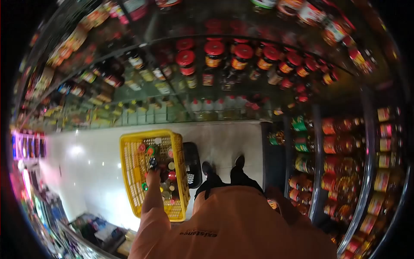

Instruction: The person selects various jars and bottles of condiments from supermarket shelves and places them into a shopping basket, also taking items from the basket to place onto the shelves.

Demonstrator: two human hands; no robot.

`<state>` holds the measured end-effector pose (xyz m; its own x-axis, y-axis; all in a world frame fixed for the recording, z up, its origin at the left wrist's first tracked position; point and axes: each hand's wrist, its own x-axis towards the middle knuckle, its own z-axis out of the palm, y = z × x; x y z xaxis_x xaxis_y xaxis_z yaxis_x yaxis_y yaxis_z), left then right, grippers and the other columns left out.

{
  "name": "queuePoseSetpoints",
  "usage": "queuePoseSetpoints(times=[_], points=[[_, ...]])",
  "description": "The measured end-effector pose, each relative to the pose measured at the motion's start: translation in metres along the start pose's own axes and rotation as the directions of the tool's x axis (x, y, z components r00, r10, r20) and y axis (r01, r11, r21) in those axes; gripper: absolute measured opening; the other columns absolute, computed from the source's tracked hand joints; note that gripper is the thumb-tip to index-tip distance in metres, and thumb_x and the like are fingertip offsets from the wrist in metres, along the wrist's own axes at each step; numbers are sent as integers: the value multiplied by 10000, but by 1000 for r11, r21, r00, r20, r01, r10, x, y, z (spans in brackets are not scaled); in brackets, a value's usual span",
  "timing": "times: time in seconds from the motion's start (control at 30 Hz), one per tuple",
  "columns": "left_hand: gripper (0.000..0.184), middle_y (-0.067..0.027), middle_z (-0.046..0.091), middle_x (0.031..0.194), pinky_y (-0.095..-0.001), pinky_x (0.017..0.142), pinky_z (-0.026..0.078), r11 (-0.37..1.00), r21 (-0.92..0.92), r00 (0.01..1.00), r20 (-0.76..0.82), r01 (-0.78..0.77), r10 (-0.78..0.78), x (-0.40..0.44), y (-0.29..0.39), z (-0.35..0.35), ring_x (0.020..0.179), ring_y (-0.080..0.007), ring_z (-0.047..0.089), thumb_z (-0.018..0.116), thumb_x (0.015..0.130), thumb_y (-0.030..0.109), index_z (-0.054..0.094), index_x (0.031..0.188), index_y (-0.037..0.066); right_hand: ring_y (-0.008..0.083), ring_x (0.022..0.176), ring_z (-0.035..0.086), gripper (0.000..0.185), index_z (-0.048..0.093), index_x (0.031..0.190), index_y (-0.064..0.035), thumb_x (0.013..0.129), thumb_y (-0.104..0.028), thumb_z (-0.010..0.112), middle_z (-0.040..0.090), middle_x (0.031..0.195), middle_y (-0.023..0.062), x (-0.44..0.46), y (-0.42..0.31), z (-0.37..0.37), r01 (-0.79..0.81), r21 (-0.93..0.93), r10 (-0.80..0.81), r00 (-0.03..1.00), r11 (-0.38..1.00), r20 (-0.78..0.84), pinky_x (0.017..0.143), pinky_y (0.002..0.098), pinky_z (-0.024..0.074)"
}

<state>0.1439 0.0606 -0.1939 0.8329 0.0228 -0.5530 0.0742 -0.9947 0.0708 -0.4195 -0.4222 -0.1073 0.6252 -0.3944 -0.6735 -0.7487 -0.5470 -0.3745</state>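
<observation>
My left hand (153, 176) reaches down into a yellow plastic basket (130, 179), its fingers closed around a dark-topped bottle (153, 162). Several jars and bottles with red, green and pale lids stand around that hand inside the basket. At my right side, my right hand (272, 193) is dim and partly hidden against the dark shelf base. A small piece of a colourful label (272, 203) shows close to it; whether the fingers hold that item is not clear.
A black crate (193, 166) sits between the basket and my shoes (208, 167). Ahead, glass shelves carry red-lidded jars (214, 48). Bottles of amber liquid (338, 144) fill the tiered rack at right. A low display (97, 233) stands at lower left on the pale floor.
</observation>
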Motion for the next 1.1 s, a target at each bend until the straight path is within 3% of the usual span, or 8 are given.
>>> queuePoseSetpoints(times=[0.23, 0.37, 0.5, 0.57, 0.63, 0.7, 0.83, 1.1], points=[[389, -119, 743, 866, -462, 766, 556, 995, -25, 968, -233, -101, 93, -66, 25, -55, 842, -326, 719, 712, 826, 479, 731, 884, 95, 326, 787, 652, 246, 681, 836, -38, 793, -279, 712, 646, 786, 149, 8, 16, 18, 63, -64, -54, 988, 996, 142, 725, 443, 525], [238, -71, 674, 725, -354, 653, 504, 917, -320, 864, -501, -240, 51, -129, 29, -112, 651, -225, 626, 774, 795, 254, 696, 842, 34, 309, 811, 668, 197, 677, 872, -80, 765, -235, 735, 672, 830, 160, 44, -1, 5, -185, 257, 172, 982, 949, 73, 738, 446, 532], [118, -37, 639, 837, -280, 732, 469, 361, -804, 849, -525, -473, -57, -212, 81, -200, 765, -121, 562, 703, 819, 19, 662, 925, -11, 170, 611, 608, 144, 612, 770, -55, 802, -158, 707, 598, 642, 58, 59, -88, -75, -1, 337, 42, 992, 941, -115, 562, 379, 505], [99, -34, 636, 841, -275, 767, 461, 368, -756, 812, -584, -541, -7, -234, 93, -223, 789, -119, 557, 669, 824, -2, 642, 919, -14, 135, 602, 545, 142, 592, 787, -55, 792, -145, 701, 549, 621, 72, 81, -109, -94, 342, 311, -249, 920, 887, -303, 579, 365, 481], [105, -58, 630, 909, -292, 778, 462, 235, -758, 790, -607, -608, 85, -250, 115, -235, 820, -129, 559, 641, 844, 66, 616, 914, -9, 402, 772, 618, 193, 621, 819, -68, 758, -206, 740, 619, 765, 166, 80, -158, -137, 377, 254, -320, 917, 891, -238, 696, 478, 502], [193, -94, 613, 988, -333, 803, 479, 93, -674, 680, -719, -733, 147, -259, 158, -238, 862, -180, 585, 628, 860, 182, 598, 919, 0, 388, 786, 619, 190, 638, 829, -54, 764, -199, 741, 627, 786, 170, 70, -201, -177, 547, 113, -506, 822, 830, -262, 708, 464, 498], [252, -71, 548, 932, -454, 817, 538, -385, -862, 864, -440, -330, 244, -289, 257, -219, 812, -252, 577, 651, 892, 306, 531, 915, 86, 338, 760, 620, 133, 658, 849, -43, 779, -117, 745, 640, 821, 135, 57, -227, -222, 760, 163, -706, 646, 629, -289, 727, 421, 503], [187, -26, 449, 755, -382, 807, 476, -490, -872, 768, -308, 9, 562, -346, 409, -177, 748, -219, 505, 615, 924, 227, 476, 900, 105, 207, 816, 666, 127, 671, 888, -33, 800, -83, 747, 667, 845, 113, 10, -149, -267, 580, 589, -515, 803, 563, -299, 773, 324, 505]])
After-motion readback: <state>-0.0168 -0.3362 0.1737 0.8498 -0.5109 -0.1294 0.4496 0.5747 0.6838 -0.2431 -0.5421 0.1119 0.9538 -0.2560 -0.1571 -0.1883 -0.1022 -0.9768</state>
